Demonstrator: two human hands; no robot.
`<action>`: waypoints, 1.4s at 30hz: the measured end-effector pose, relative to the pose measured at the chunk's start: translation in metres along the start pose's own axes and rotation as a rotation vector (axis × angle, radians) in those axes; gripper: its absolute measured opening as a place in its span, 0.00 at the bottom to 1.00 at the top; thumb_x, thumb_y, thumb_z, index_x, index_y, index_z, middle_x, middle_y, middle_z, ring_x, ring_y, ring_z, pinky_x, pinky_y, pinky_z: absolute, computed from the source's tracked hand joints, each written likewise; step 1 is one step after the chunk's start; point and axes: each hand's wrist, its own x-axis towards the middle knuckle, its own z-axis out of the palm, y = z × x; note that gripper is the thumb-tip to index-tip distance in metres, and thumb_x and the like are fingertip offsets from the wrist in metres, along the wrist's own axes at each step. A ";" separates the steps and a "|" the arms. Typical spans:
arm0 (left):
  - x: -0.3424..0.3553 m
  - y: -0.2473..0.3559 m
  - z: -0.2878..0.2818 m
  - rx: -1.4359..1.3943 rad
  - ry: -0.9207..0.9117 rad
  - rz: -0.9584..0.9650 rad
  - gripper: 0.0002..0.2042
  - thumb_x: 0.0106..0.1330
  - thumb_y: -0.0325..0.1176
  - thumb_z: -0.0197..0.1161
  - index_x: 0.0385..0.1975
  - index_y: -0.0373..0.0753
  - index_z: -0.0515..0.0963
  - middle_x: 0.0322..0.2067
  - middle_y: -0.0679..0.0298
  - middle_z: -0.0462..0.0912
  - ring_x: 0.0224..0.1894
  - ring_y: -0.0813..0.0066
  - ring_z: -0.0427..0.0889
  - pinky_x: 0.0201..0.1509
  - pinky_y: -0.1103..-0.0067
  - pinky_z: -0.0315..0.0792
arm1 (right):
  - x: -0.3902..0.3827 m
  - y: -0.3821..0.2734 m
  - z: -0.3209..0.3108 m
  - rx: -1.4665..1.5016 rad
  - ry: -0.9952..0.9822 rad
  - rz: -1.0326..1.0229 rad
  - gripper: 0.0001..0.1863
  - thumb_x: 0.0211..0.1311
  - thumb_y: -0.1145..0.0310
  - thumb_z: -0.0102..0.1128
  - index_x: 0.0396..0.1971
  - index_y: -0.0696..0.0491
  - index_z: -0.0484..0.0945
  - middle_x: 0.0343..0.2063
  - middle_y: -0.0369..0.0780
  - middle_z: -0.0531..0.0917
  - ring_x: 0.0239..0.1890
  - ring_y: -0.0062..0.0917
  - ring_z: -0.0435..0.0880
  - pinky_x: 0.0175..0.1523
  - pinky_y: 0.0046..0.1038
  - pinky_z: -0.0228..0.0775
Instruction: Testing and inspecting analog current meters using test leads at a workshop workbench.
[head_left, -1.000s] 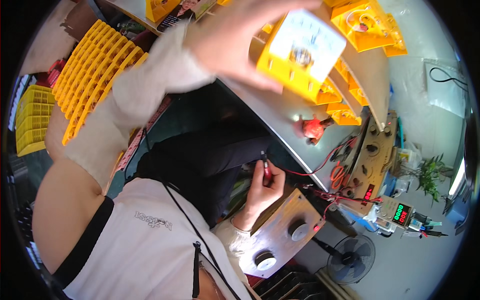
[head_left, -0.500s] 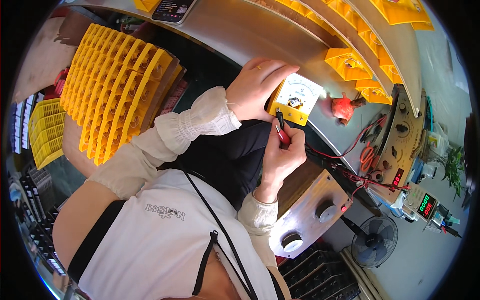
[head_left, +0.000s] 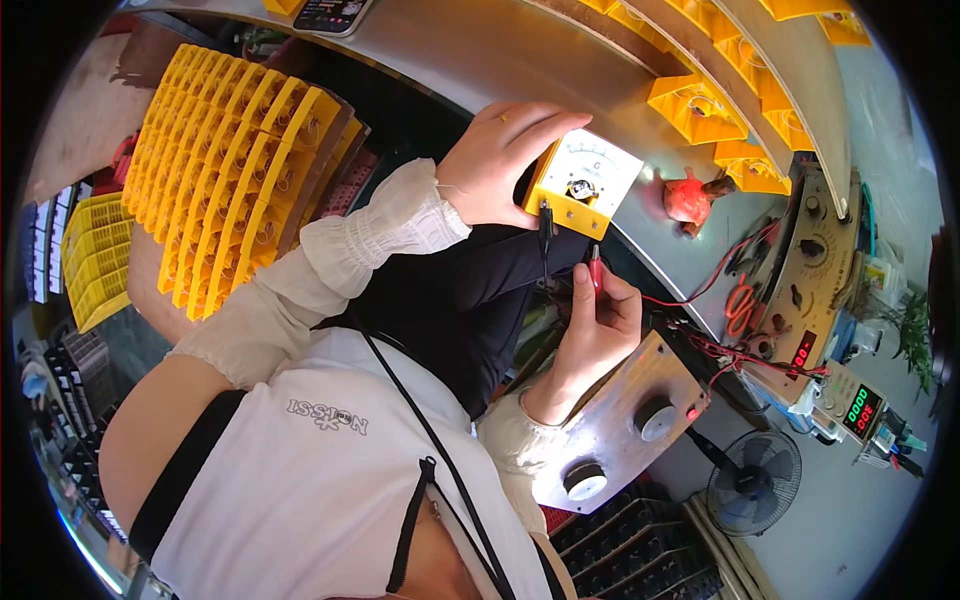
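Observation:
My left hand (head_left: 508,165) grips a yellow galvanometer (head_left: 582,190) by its left side, thumb below and fingers over the top edge. The meter has a white dial face and small terminals along its yellow lower strip. A black alligator clip (head_left: 546,232) is clamped on the left terminal and hangs from it. Just below the meter's right end, my right hand (head_left: 600,325) pinches a red alligator clip (head_left: 597,270) between thumb and fingers. The red clip's tip points up at the strip, with a small gap visible.
A red, dark-necked figure (head_left: 688,203) stands on the metal bench beside orange-handled scissors (head_left: 740,305). Yellow meter housings (head_left: 697,108) line the shelves at upper right and form a stack (head_left: 235,160) at left. A knobbed metal box (head_left: 620,430) and power supply (head_left: 855,405) are at right.
The black clip has left my right hand and hangs on the left terminal. My right hand has moved right and down, holding the red clip upright. The meter has shifted slightly left.

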 end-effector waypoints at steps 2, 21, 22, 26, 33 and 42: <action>0.000 0.000 0.000 -0.024 -0.016 -0.016 0.53 0.29 0.38 0.82 0.65 0.44 0.62 0.55 0.61 0.72 0.56 0.60 0.73 0.62 0.65 0.64 | 0.005 -0.002 0.000 -0.041 0.019 -0.049 0.08 0.54 0.79 0.71 0.30 0.60 0.78 0.31 0.38 0.84 0.30 0.14 0.79 0.36 0.17 0.72; 0.000 -0.001 0.005 -0.013 -0.008 -0.030 0.56 0.24 0.39 0.83 0.65 0.43 0.63 0.54 0.59 0.72 0.55 0.57 0.72 0.60 0.63 0.64 | 0.018 0.005 0.013 -0.267 0.070 -0.058 0.09 0.54 0.75 0.72 0.30 0.60 0.80 0.24 0.37 0.84 0.24 0.13 0.78 0.30 0.17 0.71; 0.000 0.000 0.005 -0.015 0.004 -0.021 0.56 0.24 0.39 0.83 0.65 0.43 0.63 0.54 0.59 0.72 0.55 0.57 0.72 0.60 0.63 0.64 | 0.019 0.005 0.013 -0.272 0.069 -0.075 0.09 0.54 0.75 0.72 0.30 0.60 0.80 0.24 0.37 0.84 0.24 0.13 0.78 0.30 0.17 0.71; -0.001 -0.002 0.007 -0.024 0.014 -0.016 0.56 0.24 0.39 0.83 0.65 0.42 0.63 0.54 0.58 0.73 0.55 0.57 0.72 0.60 0.64 0.64 | 0.019 0.005 0.012 -0.305 0.060 -0.102 0.09 0.54 0.75 0.72 0.30 0.60 0.80 0.25 0.37 0.84 0.23 0.13 0.78 0.30 0.17 0.71; 0.001 0.002 0.003 -0.019 -0.002 -0.043 0.55 0.23 0.39 0.82 0.64 0.41 0.63 0.54 0.57 0.72 0.56 0.56 0.72 0.60 0.63 0.63 | 0.017 0.005 0.010 -0.330 0.047 -0.076 0.08 0.55 0.75 0.71 0.30 0.60 0.80 0.25 0.38 0.85 0.24 0.12 0.78 0.30 0.17 0.71; -0.008 0.015 0.005 -0.001 0.158 -0.145 0.49 0.29 0.39 0.79 0.60 0.36 0.64 0.50 0.54 0.72 0.52 0.51 0.73 0.58 0.63 0.66 | 0.002 -0.021 -0.006 -0.222 0.208 -0.172 0.11 0.61 0.73 0.66 0.39 0.64 0.78 0.34 0.42 0.84 0.34 0.20 0.78 0.42 0.21 0.73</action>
